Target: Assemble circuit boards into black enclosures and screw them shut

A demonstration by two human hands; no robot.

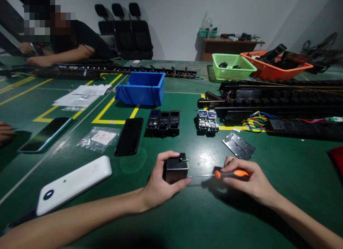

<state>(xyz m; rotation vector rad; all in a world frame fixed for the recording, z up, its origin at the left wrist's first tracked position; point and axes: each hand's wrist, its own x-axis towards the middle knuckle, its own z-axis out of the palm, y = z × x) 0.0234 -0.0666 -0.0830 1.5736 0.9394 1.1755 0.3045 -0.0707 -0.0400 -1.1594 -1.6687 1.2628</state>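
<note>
My left hand (160,181) is closed around a small black box-shaped module (177,168), with a row of green and gold contacts on its right side. An orange and black screwdriver (235,173) lies level in my right hand (254,179), fingers wrapped on its handle. Its thin shaft reaches left to the lower right edge of the module, by my left thumb; whether the tip touches is hard to tell. Farther back stand several black modules (163,123) in a row, and two bare circuit boards (208,121). A black plastic cover plate (239,145) lies beyond my right hand.
On the left lie a black phone (129,136), a plastic bag (99,138), another phone (45,134) and a white device (75,184). Behind are a blue bin (142,88), green basket (233,66) and orange basket (278,68). Wired black rails (268,99) run right. A co-worker (77,38) sits opposite.
</note>
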